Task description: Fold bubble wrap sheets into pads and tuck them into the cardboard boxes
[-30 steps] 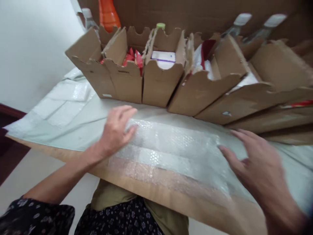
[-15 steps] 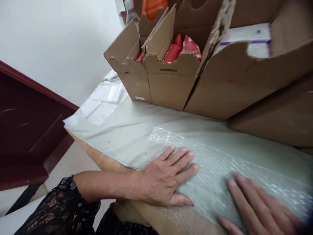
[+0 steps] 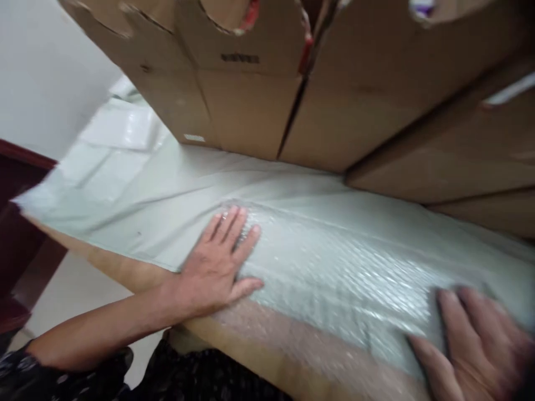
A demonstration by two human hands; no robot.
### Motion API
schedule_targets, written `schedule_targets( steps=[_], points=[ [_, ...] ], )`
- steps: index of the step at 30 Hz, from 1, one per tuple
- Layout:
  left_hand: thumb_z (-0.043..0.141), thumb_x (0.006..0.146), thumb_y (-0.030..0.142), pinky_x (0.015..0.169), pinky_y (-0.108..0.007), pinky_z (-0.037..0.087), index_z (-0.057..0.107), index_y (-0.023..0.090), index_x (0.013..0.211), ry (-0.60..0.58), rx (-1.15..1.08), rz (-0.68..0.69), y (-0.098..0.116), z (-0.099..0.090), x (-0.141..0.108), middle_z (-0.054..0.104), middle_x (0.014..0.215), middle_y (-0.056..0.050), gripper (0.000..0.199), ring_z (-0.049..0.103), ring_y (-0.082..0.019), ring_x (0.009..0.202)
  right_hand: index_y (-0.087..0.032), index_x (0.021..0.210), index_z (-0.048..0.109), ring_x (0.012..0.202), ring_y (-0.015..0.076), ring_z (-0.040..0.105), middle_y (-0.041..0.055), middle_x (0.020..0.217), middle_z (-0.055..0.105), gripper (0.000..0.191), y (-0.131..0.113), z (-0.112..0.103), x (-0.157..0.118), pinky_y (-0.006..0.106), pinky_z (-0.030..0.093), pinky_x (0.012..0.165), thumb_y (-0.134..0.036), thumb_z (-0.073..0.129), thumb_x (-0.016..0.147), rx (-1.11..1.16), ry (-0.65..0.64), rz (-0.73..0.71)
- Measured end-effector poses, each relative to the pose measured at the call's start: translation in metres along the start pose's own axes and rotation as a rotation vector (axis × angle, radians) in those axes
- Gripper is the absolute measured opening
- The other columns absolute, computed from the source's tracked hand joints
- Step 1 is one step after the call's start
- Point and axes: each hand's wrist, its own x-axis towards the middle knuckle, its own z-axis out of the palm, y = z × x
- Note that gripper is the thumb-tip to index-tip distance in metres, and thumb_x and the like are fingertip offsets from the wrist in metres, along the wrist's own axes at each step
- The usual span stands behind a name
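Plastic bubble wrap [image 3: 330, 267] under hands [image 3: 213, 273], across cloth [image 3: 163, 228] edge, gap before boxes [image 3: 251, 106].

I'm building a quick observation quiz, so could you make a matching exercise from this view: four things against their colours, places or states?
1. left hand
2. bubble wrap
3. cloth
4. cardboard boxes

A. pale green, lying underneath the bubble wrap
B. brown, side by side towards the back
C. clear and shiny
D. at the left end of the bubble wrap, fingers extended

Pairs: 1-D, 2-C, 3-A, 4-B
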Motion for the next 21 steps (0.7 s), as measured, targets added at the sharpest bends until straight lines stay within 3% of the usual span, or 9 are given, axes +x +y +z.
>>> schedule_targets(
  steps=[3,8,11,15,18,21],
  points=[
    [0.042,0.104,0.066,0.13,-0.067,0.016,0.018,0.014,0.166,0.054,-0.022,0.001,-0.005,0.003,-0.003,0.017,0.175,-0.027,0.084,0.02,-0.046,0.162,-0.029,0.172,0.015,0.155,0.0491,0.034,0.0154,0.173,0.031,0.072,0.002,-0.017,-0.01,0.073,0.038,0.117,-0.054,0.033,0.107,-0.144,-0.036,0.031],
    [0.044,0.107,0.048,0.129,-0.068,0.021,0.017,0.023,0.168,0.154,-0.066,0.058,-0.008,-0.005,-0.021,0.015,0.178,-0.018,0.071,0.023,-0.045,0.162,-0.024,0.163,0.038,0.143,0.0456,0.051,0.0208,0.156,0.053,0.061,0.004,-0.04,-0.034,0.065,0.047,0.109,-0.051,0.041,0.108,-0.212,0.046,0.146],
    [0.053,0.104,0.044,0.131,-0.061,0.024,0.024,0.025,0.167,0.119,-0.127,0.206,-0.004,-0.014,-0.049,0.024,0.177,-0.015,0.072,0.026,-0.041,0.162,-0.023,0.156,0.046,0.136,0.0405,0.059,0.0198,0.152,0.057,0.055,-0.005,-0.06,-0.06,0.056,0.052,0.104,-0.042,0.053,0.105,-0.09,0.039,-0.004],
    [0.059,0.101,0.046,0.13,-0.06,0.027,0.035,0.02,0.163,0.038,-0.13,0.363,0.001,-0.019,-0.079,0.041,0.168,-0.019,0.071,0.037,-0.04,0.157,-0.021,0.151,0.05,0.134,0.0357,0.06,0.0197,0.153,0.055,0.049,-0.028,-0.076,-0.082,0.049,0.053,0.101,-0.028,0.057,0.103,0.023,-0.066,-0.162],
    [0.061,0.1,0.046,0.125,-0.062,0.034,0.041,0.017,0.159,0.074,-0.094,0.377,0.002,-0.019,-0.082,0.048,0.162,-0.023,0.07,0.045,-0.043,0.151,-0.017,0.144,0.055,0.131,0.0334,0.064,0.02,0.148,0.06,0.042,-0.037,-0.071,-0.077,0.046,0.054,0.098,-0.016,0.055,0.102,-0.04,-0.023,-0.191],
    [0.061,0.099,0.049,0.12,-0.064,0.041,0.044,0.015,0.156,0.106,-0.063,0.384,0.003,-0.021,-0.078,0.055,0.156,-0.024,0.068,0.052,-0.044,0.145,-0.016,0.131,0.062,0.121,0.0308,0.07,0.017,0.137,0.07,0.034,-0.035,-0.058,-0.063,0.042,0.054,0.091,-0.006,0.058,0.099,-0.107,0.11,-0.27]
  ],
)
